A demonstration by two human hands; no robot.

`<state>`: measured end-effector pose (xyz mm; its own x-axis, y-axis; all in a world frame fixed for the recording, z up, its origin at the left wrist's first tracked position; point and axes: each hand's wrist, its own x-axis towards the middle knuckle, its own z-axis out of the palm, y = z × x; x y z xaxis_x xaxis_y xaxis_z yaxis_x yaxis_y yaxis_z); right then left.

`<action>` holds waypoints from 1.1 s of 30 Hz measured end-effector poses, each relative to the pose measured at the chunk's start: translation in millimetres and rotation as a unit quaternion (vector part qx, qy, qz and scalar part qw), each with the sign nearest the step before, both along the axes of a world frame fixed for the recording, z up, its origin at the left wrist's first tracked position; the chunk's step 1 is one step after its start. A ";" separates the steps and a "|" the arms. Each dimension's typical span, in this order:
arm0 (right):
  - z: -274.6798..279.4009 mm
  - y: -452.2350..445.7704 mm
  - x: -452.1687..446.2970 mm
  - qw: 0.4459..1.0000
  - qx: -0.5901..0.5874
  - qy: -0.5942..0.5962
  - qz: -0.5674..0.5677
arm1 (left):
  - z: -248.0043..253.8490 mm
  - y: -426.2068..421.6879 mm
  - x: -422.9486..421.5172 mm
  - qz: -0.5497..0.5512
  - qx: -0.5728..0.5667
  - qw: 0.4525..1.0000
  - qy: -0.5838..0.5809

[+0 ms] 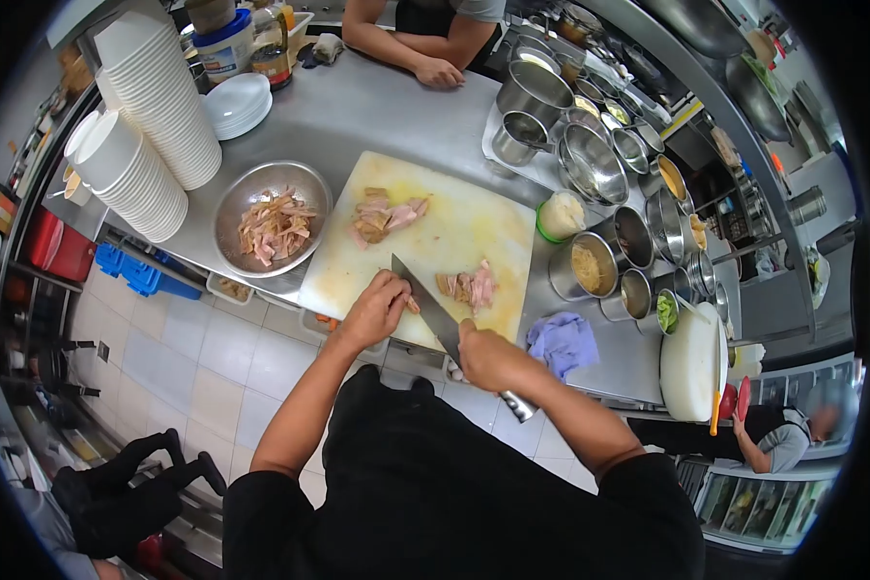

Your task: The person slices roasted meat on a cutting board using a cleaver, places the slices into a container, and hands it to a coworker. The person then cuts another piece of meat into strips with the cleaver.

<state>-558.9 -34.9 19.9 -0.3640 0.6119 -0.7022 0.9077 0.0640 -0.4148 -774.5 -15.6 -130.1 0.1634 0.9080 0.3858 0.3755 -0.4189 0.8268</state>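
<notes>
My right hand (493, 356) is wrapped around the handle of a large kitchen knife (429, 311). The blade points up and to the left over the near part of a white cutting board (483, 222). Beside the blade, my left hand (377, 307) has its fingers curled together; a small pinkish bit shows at the fingertips, too little to name surely. Sliced meat (471, 286) lies to the right of the blade. Farther back on the board is another pile of meat pieces (385, 215). A steel bowl (232, 198) to the left holds more cut meat strips (278, 228).
Stacked white tubs (155, 92) and white plates (237, 104) stand at the left. Steel pots of ingredients (582, 266) crowd the right, near a purple cloth (562, 345). Across the counter rest another person's folded arms (425, 60). More people are at the lower left and right.
</notes>
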 end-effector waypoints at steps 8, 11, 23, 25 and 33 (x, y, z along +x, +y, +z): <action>-30.6 -11.9 36.5 0.976 0.181 0.112 -0.037 | 6.2 -11.7 -9.6 0.055 -0.041 0.998 0.000; -14.8 -14.7 53.7 0.964 0.220 0.123 -0.082 | 2.5 -6.6 -6.9 0.074 0.009 0.996 0.049; -8.5 -15.1 77.2 0.975 0.157 0.093 -0.129 | -1.4 22.8 19.9 -0.070 0.016 0.968 0.239; 0.8 -16.5 73.0 0.980 0.109 0.085 -0.139 | -9.6 19.7 18.4 -0.078 0.034 0.970 0.229; -48.5 -19.6 83.5 0.975 0.180 0.104 -0.075 | -25.4 20.0 15.5 -0.075 0.096 0.988 0.092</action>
<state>-475.3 -54.5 -28.6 -0.3623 0.8630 -0.3522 0.8168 0.1119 -0.5660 -759.0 4.4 -155.5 0.3752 0.7808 0.4996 0.4340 -0.6242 0.6496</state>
